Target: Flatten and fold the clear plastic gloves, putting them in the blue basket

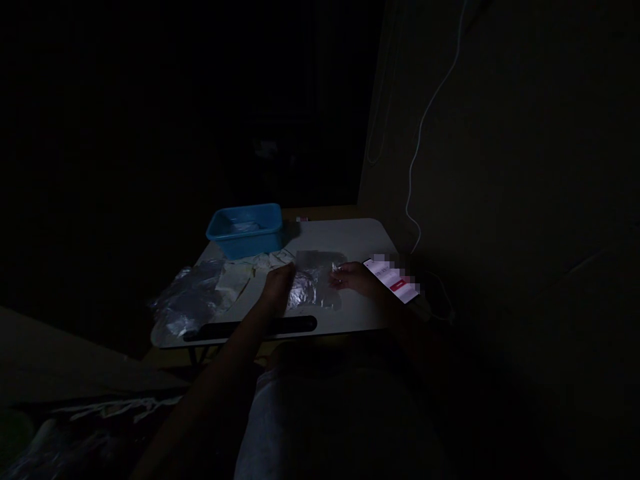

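A clear, shiny plastic bag [316,283] lies across the white table in front of me. My left hand [278,287] is closed at the bag's left edge, though its fingertips are hard to see in the dark. On the bag's right side, my right hand [350,277] pinches the thin plastic, and a bit of film sticks up at the fingers. Left of my left hand are a pale folded piece [234,280], possibly cloth or paper, and a heap of crumpled clear plastic [193,300].
A blue plastic basin [255,241] stands at the table's back left. Close to my right wrist, a lit phone [393,283] rests by the right edge of the white table [340,233]. A white cable [411,173] hangs down the wall. The room is very dark.
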Available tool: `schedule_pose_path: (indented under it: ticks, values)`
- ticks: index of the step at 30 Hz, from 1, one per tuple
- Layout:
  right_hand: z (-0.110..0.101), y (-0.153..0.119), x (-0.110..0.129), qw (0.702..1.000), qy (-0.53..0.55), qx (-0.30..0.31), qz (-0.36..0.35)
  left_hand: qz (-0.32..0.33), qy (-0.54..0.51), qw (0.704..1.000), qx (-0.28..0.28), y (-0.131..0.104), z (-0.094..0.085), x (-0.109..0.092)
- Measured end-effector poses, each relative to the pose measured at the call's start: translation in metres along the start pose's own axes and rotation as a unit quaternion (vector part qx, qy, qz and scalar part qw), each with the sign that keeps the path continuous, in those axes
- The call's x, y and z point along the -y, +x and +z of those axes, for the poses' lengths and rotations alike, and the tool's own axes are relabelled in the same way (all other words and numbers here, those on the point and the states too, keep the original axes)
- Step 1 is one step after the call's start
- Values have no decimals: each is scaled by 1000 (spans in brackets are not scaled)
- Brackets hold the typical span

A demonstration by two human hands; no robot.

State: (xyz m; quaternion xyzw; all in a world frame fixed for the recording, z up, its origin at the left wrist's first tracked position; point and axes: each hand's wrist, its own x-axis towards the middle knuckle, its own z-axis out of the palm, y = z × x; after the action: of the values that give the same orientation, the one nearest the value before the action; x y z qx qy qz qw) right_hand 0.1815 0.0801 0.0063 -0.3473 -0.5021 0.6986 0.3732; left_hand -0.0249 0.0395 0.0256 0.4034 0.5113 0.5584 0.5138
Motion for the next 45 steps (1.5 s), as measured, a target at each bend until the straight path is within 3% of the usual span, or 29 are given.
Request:
schedule_pose_path:
  ticks: [4, 12, 19, 31, 45]
  values:
    - [-3, 4, 0, 1000, -12, -3, 7, -68, 10, 996, 53, 11, -5, 0]
    - [-11, 8, -8, 998, -12, -63, -14, -36, 42, 995, 79, 14, -11, 6]
    - [-8, 3, -4, 993, -86, -62, -44, -34, 30, 993, 112, 16, -16, 10]
    - [-9, 0, -3, 986, -130, -50, -86, -34, -14, 995, 97, 17, -17, 11]
    - [-11, 0, -7, 992, -66, -45, -95, -30, -53, 992, 113, 16, -19, 11]
